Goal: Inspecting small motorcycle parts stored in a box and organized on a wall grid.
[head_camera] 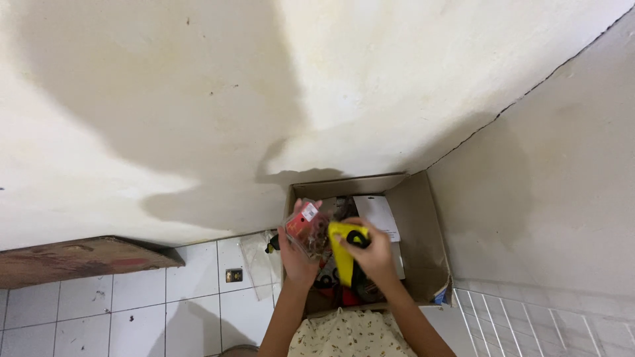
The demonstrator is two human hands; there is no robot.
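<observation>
- Here the left hand [296, 254] has its grip closed around a clear packet with a red label [307, 229], held above the open cardboard box [423, 231]
- The right hand [376, 254] clasps a yellow tool [342, 254] over the box
- Judged risk: the slick packet could slip, falling among the clutter inside or onto the tiled floor [132, 311]

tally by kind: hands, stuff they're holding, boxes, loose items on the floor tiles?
Hands: 2, left hand, right hand
Held items: 2, clear packet, yellow tool
Cardboard boxes: 1
Loose on tiles: 2, plastic bag, small square piece
Total: 7
</observation>
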